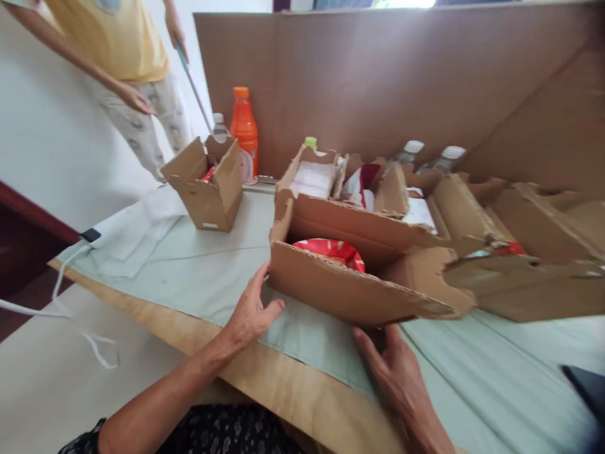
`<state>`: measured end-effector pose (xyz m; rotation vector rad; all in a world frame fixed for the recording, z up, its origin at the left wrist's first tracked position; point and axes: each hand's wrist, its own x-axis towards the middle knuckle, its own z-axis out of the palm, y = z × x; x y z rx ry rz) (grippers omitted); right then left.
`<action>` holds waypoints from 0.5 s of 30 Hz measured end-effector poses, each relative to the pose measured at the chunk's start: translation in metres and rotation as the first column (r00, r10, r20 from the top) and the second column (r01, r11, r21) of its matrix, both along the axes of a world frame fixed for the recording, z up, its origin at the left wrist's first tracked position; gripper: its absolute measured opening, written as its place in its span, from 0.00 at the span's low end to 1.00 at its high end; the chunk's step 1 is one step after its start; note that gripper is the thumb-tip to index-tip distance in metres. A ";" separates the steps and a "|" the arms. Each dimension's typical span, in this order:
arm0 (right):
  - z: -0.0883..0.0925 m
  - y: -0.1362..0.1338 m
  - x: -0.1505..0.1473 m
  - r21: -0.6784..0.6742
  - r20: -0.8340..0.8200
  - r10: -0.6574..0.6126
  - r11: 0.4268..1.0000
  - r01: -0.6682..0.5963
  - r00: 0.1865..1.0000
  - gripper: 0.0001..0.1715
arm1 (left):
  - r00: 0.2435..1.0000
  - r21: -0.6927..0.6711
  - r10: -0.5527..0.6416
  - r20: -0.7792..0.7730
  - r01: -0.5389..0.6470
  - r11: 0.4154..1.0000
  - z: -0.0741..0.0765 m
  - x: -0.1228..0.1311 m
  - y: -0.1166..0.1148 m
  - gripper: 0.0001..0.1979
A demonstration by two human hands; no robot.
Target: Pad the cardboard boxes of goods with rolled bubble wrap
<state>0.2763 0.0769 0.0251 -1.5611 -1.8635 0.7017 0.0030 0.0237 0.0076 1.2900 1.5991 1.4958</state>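
Observation:
In front of me stands an open-topped cardboard box [340, 284], long and narrow, with notched ends. A red-and-white shiny packet [331, 250] lies inside it, partly hidden by the front wall. At the box's lower left corner is my left hand [253, 312], its fingers stretched along the end and its thumb apart. My right hand [392, 362] is just below the front wall, thumb and fingers spread, the fingertips at the bottom edge. Whether those fingertips press on the box, I cannot tell.
Similar cardboard boxes [524, 287] stand behind and to the right, several holding packets. Farther left are a smaller box [212, 202], an orange bottle [244, 135] and white plastic sheets [142, 230]. A tall cardboard panel [378, 82] rises behind. Another person [123, 63] stands at the far left.

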 end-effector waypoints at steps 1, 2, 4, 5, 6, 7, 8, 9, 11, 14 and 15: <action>-0.006 -0.003 0.001 -0.005 0.014 -0.008 1.000 0.008 1.000 0.20 | 0.999 -0.017 -0.002 -0.049 0.001 1.000 -0.003 -0.005 -0.007 0.36; -0.012 -0.006 0.003 -0.011 0.026 -0.020 1.000 0.020 0.999 0.20 | 0.994 -0.026 -0.001 -0.111 -0.002 1.000 -0.006 -0.013 -0.014 0.33; -0.019 -0.010 0.004 -0.031 0.046 -0.045 0.998 0.046 0.998 0.21 | 0.958 -0.011 0.061 -0.281 -0.067 0.998 -0.007 -0.036 -0.025 0.23; -0.021 -0.010 0.005 -0.040 0.053 -0.056 0.998 0.058 0.997 0.21 | 0.924 0.016 0.124 -0.362 -0.127 0.992 -0.006 -0.052 -0.027 0.19; -0.021 -0.009 0.005 -0.045 0.054 -0.066 0.997 0.069 0.996 0.21 | 0.876 0.057 0.207 -0.436 -0.203 0.977 -0.003 -0.071 -0.026 0.16; -0.021 -0.008 0.004 -0.044 0.050 -0.078 0.996 0.081 0.996 0.22 | 0.831 0.090 0.294 -0.473 -0.287 0.954 0.000 -0.093 -0.023 0.14; -0.021 -0.007 0.004 -0.040 0.045 -0.089 0.995 0.091 0.995 0.22 | 0.800 0.108 0.356 -0.483 -0.349 0.931 0.004 -0.116 -0.018 0.15; -0.020 -0.006 0.004 -0.034 0.042 -0.094 0.995 0.095 0.995 0.23 | 0.764 0.127 0.415 -0.495 -0.408 0.904 0.009 -0.140 -0.011 0.15; -0.018 -0.004 0.004 -0.026 0.046 -0.082 0.996 0.083 0.996 0.21 | 0.690 0.157 0.506 -0.517 -0.505 0.849 0.017 -0.184 0.003 0.16; -0.014 -0.003 0.003 -0.031 0.068 -0.077 0.996 0.079 0.995 0.18 | 0.597 0.149 0.534 -0.598 -0.572 0.806 0.023 -0.231 0.020 0.19; -0.013 -0.003 0.002 -0.040 0.080 -0.089 0.995 0.093 0.993 0.18 | 0.567 0.135 0.514 -0.644 -0.578 0.805 0.023 -0.241 0.024 0.19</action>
